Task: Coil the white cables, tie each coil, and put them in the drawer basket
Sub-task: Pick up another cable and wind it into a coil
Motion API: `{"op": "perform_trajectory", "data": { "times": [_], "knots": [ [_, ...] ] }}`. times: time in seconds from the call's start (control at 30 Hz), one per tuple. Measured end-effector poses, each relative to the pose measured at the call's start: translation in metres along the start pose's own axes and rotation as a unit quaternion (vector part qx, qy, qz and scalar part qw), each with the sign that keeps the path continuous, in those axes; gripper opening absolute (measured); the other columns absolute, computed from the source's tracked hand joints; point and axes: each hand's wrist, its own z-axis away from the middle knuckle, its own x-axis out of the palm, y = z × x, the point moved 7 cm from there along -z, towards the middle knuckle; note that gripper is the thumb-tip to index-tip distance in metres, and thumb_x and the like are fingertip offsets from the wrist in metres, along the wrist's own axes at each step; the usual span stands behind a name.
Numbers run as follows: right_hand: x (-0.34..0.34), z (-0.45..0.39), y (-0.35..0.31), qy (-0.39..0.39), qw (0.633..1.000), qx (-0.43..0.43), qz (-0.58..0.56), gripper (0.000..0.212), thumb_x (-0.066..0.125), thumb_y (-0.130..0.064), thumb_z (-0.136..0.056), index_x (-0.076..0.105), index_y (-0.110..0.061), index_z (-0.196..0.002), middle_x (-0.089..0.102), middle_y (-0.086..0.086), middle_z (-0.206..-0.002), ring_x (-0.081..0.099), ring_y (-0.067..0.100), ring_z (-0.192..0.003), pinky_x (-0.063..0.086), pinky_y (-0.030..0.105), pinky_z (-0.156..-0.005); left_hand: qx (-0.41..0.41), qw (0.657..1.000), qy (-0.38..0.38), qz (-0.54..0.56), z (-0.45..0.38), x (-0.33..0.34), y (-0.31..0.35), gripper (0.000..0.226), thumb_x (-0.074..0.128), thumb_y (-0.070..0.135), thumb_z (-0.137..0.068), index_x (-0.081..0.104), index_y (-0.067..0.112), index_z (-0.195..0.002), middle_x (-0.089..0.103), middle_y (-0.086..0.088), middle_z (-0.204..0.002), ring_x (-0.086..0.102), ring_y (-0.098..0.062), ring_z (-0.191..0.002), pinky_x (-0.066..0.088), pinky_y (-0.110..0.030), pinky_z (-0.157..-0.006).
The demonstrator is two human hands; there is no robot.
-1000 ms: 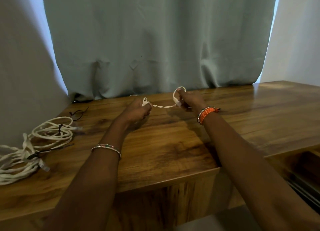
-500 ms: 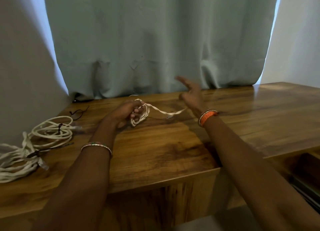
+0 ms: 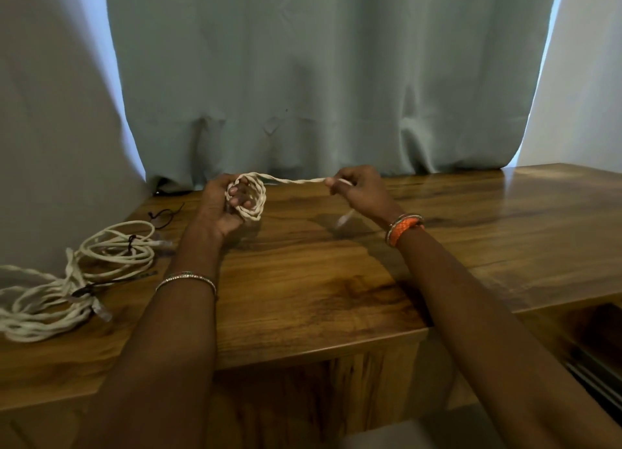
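A small coil of white twisted cable is held in the left hand, above the far part of the wooden table; the fingers are curled through the coil's centre and several loops are wrapped around them. From the top of the coil a single strand is stretched level to the right hand, where it is pinched between thumb and curled fingers. The free end of the cable is seen hanging below the right hand, just above the table surface; it is blurred, so its connector cannot be made out. Both hands are raised off the table and are set apart by the length of the stretched strand. At the left edge of the table a second cable, loosely coiled, is laid flat, with a dark tie fastened around its loops. Nearer the front left, a further bundle of white cable is spread out, and part of it runs past the left edge of the view. A loose dark tie is laid on the table behind the coiled cable. A pale curtain is hung behind the table.
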Motion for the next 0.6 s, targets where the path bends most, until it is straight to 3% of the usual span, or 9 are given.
{"op": "perform_trajectory", "data": {
  "times": [0.1, 0.2, 0.27, 0.33, 0.4, 0.47, 0.53, 0.6],
  "knots": [
    [-0.011, -0.001, 0.017, 0.023, 0.992, 0.051, -0.115, 0.016, 0.062, -0.016, -0.091, 0.067, -0.003, -0.082, 0.055, 0.0, -0.062, 0.046, -0.002, -0.043, 0.041, 0.017, -0.048, 0.007, 0.999, 0.002, 0.036, 0.0, -0.001, 0.003, 0.012, 0.042, 0.01, -0.064, 0.034, 0.014, -0.056, 0.03, 0.007, -0.034, 0.027, -0.005, -0.026, 0.03, -0.011, -0.039],
    [-0.015, -0.002, 0.036, 0.082, 0.981, 0.092, -0.152, 0.006, 0.064, -0.014, -0.088, 0.065, -0.011, -0.094, 0.058, 0.005, -0.067, 0.054, 0.005, -0.054, 0.047, 0.021, -0.052, 0.028, 0.999, 0.012, 0.033, 0.0, 0.003, 0.004, 0.02, 0.042, 0.01, -0.063, 0.039, 0.014, -0.044, 0.03, 0.007, -0.034, 0.028, -0.005, -0.027, 0.029, -0.01, -0.039],
    [-0.021, 0.003, 0.041, 0.152, 0.979, 0.104, -0.092, 0.01, 0.068, -0.017, -0.085, 0.068, -0.013, -0.094, 0.063, 0.008, -0.071, 0.058, 0.014, -0.062, 0.046, 0.023, -0.056, 0.034, 0.999, 0.02, 0.023, -0.001, 0.005, 0.004, 0.031, 0.04, 0.009, -0.068, 0.039, 0.015, -0.037, 0.031, 0.006, -0.033, 0.029, -0.006, -0.027, 0.03, -0.01, -0.039],
    [-0.016, 0.008, 0.025, 0.156, 0.981, 0.084, 0.073, 0.008, 0.066, -0.016, -0.082, 0.07, -0.01, -0.086, 0.065, 0.008, -0.074, 0.058, 0.018, -0.068, 0.039, 0.024, -0.06, 0.044, 0.999, 0.023, 0.022, -0.005, 0.008, 0.006, 0.055, 0.032, 0.01, -0.088, 0.039, 0.015, -0.034, 0.032, 0.006, -0.032, 0.032, -0.007, -0.027, 0.031, -0.011, -0.038],
    [0.014, 0.011, 0.007, 0.028, 0.973, 0.074, 0.218, 0.011, 0.066, -0.013, -0.078, 0.069, -0.006, -0.086, 0.068, 0.012, -0.084, 0.062, 0.024, -0.079, 0.043, 0.028, -0.064, 0.072, 0.996, 0.043, 0.033, -0.011, 0.008, 0.011, 0.067, 0.024, 0.02, -0.101, 0.042, 0.015, -0.037, 0.035, 0.006, -0.032, 0.034, -0.006, -0.027, 0.032, -0.013, -0.038],
    [0.052, 0.023, -0.01, -0.162, 0.951, 0.084, 0.251, 0.02, 0.072, -0.018, -0.076, 0.069, -0.005, -0.091, 0.068, 0.01, -0.086, 0.064, 0.022, -0.079, 0.047, 0.03, -0.064, 0.119, 0.989, 0.08, -0.02, -0.018, 0.004, 0.015, 0.051, 0.027, 0.023, -0.103, 0.043, 0.013, -0.055, 0.039, 0.008, -0.035, 0.035, -0.005, -0.029, 0.033, -0.014, -0.038],
    [0.078, 0.035, -0.034, -0.31, 0.934, 0.066, 0.167, 0.021, 0.071, -0.022, -0.08, 0.071, -0.004, -0.092, 0.064, 0.002, -0.069, 0.057, 0.01, -0.057, 0.043, 0.025, -0.051, 0.142, 0.976, 0.109, -0.126, -0.02, 0.003, 0.012, 0.039, 0.031, 0.021, -0.102, 0.041, 0.014, -0.066, 0.043, 0.009, -0.039, 0.037, -0.004, -0.03, 0.032, -0.013, -0.038],
    [0.089, 0.042, -0.059, -0.393, 0.918, 0.045, 0.027, 0.02, 0.067, -0.016, -0.085, 0.07, 0.002, -0.093, 0.055, -0.003, -0.055, 0.043, 0.004, -0.04, 0.033, 0.02, -0.04, 0.152, 0.946, 0.107, -0.265, -0.02, 0.009, 0.004, 0.032, 0.037, 0.013, -0.098, 0.046, 0.014, -0.068, 0.046, 0.006, -0.048, 0.041, -0.004, -0.035, 0.032, -0.016, -0.041]
  ]
}}
